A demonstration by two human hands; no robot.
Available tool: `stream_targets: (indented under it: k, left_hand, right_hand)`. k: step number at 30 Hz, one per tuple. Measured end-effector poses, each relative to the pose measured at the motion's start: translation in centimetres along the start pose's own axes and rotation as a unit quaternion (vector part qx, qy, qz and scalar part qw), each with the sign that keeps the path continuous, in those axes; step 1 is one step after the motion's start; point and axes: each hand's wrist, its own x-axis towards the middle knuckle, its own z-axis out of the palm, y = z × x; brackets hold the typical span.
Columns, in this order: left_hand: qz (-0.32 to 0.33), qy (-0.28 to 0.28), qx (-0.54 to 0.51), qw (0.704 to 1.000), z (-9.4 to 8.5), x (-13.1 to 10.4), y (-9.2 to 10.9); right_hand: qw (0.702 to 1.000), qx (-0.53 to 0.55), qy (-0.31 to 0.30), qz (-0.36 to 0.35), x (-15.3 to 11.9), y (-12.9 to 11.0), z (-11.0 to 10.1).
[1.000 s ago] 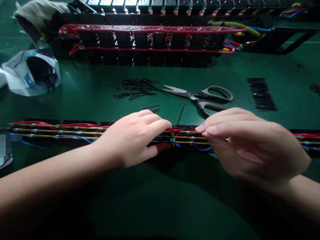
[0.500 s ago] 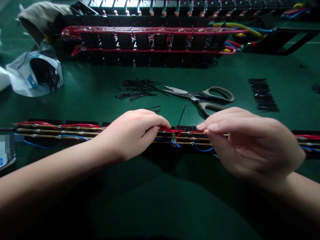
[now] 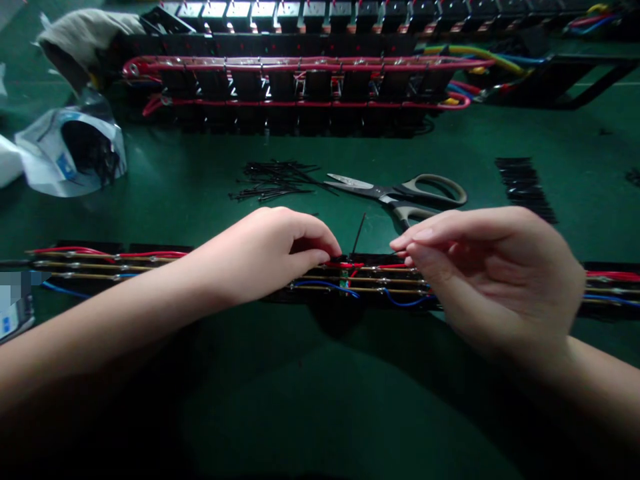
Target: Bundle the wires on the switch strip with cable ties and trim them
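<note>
So closest to me there's a long wired strip [image 3: 373, 279] of brass-coloured rods lying crosswise on the green tabletop [image 3: 300, 387], running under both hands. The left hand [image 3: 275, 257] is laid over its middle, thumb and forefinger curled in by the red wire [image 3: 343, 265]. My guess is that's to steady the spot. Can't tell if those fingertips are pinching anything or just resting there.

The right hand [image 3: 500, 273] has thumb and fingertips pressed together on a thin black strand [image 3: 399, 253], probably a zip tie end. Holding it by the tip like that would make sense for fine control. Between the hands there's a little green circuit board [image 3: 344, 283], a drooping blue wire [image 3: 320, 285] and one black zip tie [image 3: 359, 233] poking up off the strip's back edge.

Annoying bit: the hands and left forearm cover chunks of the strip, and the right hand hides part of the scissors [image 3: 383, 192] just behind it. Those sit within easy reach, as does the loose zip tie pile [image 3: 275, 180] by their blades. A neater row of ties [image 3: 525, 187] is off right, an open plastic bag [image 3: 47, 173] off left. Way back: a bigger black assembly with red cables [image 3: 300, 83], grey cloth [image 3: 90, 33] at its left end.
</note>
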Motion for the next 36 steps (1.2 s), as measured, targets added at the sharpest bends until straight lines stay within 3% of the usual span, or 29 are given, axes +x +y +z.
stream_targets:
  k: [12,24,31,36]
  left_hand:
    - [-0.017,0.003,-0.065,0.998,0.01,-0.28,-0.74]
    - [-0.006,-0.013,-0.04,0.999,-0.06,-0.33,-0.72]
    - [-0.066,-0.04,-0.068,0.995,-0.3,0.24,-0.07]
    - [-0.09,-0.039,-0.073,0.992,-0.23,0.49,0.15]
  right_hand:
    - [1.0,0.001,-0.004,-0.004,0.0,-0.12,0.12]
    - [0.999,-0.011,-0.031,-0.017,-0.1,0.19,-0.16]
    - [0.998,-0.007,-0.015,-0.065,-0.11,0.63,0.02]
    - [0.998,-0.006,-0.015,-0.064,-0.09,0.63,0.09]
